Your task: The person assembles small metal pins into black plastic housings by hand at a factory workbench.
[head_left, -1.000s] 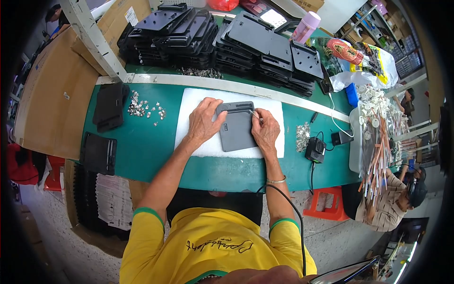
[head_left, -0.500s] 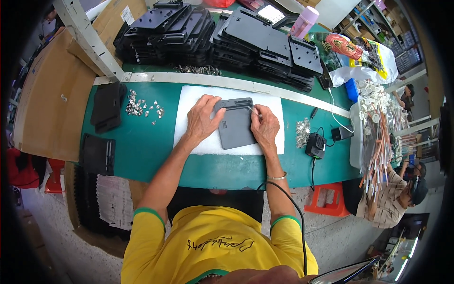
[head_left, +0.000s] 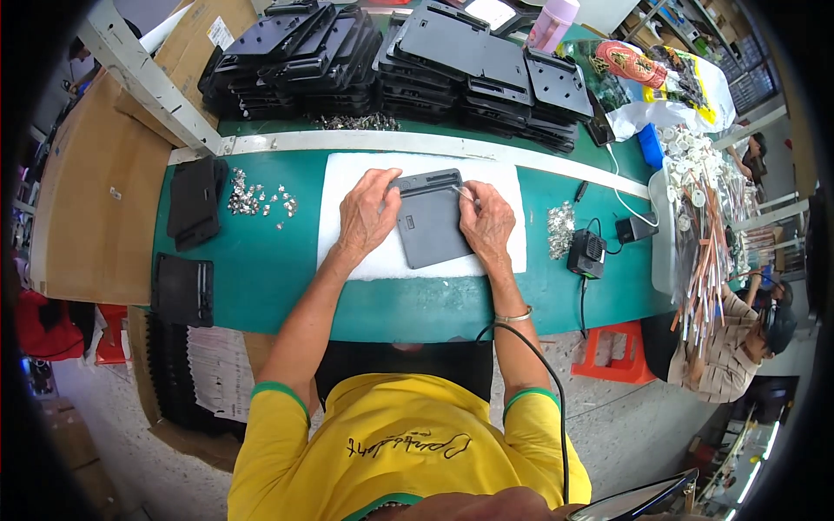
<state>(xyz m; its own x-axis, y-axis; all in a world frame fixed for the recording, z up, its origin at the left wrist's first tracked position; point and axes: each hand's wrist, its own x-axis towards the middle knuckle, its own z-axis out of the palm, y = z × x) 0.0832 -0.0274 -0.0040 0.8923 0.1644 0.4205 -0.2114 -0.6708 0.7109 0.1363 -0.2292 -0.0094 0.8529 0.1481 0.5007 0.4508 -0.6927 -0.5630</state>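
1. The grey panel (head_left: 432,223), flat and roughly rectangular with a ridged far edge, lies on the white foam mat (head_left: 347,252) on the green table (head_left: 287,286).
2. The left hand (head_left: 366,217) rests spread and flat on the panel's left edge.
3. The right hand (head_left: 488,224) pinches a thin pale stick (head_left: 463,193) at the panel's right edge.
4. Since the earlier frame both hands stay on the panel; the right hand's fingers have shifted slightly.
5. Farther off, stacks of black panels (head_left: 434,52) line the table's back.
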